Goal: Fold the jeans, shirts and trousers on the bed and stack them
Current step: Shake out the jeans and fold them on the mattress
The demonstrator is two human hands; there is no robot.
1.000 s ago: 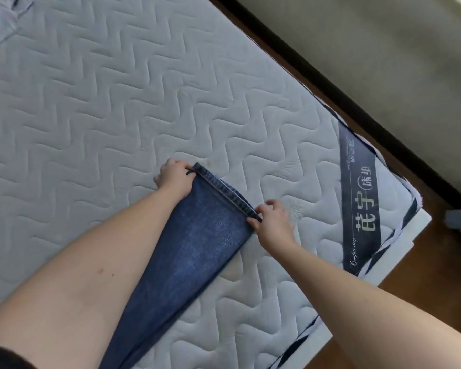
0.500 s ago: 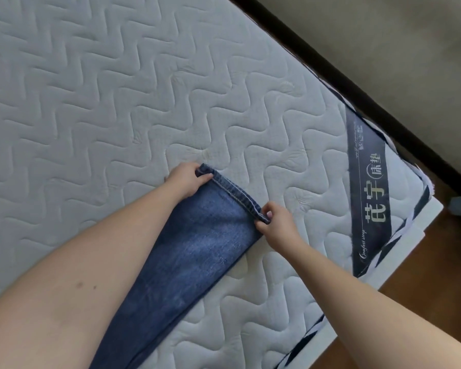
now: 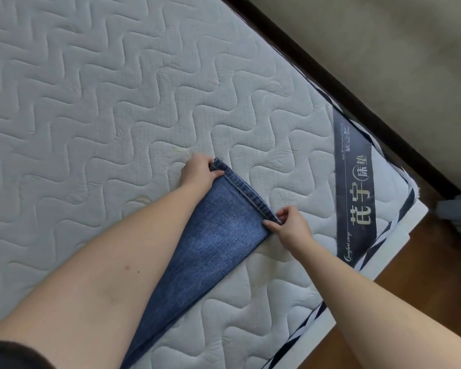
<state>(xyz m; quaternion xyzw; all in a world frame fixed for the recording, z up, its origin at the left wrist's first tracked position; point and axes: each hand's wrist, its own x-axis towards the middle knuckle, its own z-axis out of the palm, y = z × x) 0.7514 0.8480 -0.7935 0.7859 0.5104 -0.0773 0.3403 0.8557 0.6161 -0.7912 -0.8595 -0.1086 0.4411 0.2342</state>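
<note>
1. Mattress (image 3: 117, 102): the landmark; it fills the left and middle of the view, with one corner toward the lower right.
2. Jeans leg (image 3: 213, 249): lies flat on the mattress, running from the lower left up to its hem (image 3: 246, 194) near the mattress middle.
3. Left hand (image 3: 198, 173): on the mattress, at the hem's far-left corner, gripping it.
4. Right hand (image 3: 290, 227): on the mattress, at the hem's near-right corner, pinching it.
5. Label band (image 3: 357, 198): on the mattress, right of the hem, near the right edge.
6. Floor (image 3: 423, 302): beyond the mattress corner, lower right.
7. Wall (image 3: 383, 49): beyond the mattress's upper-right edge.
</note>
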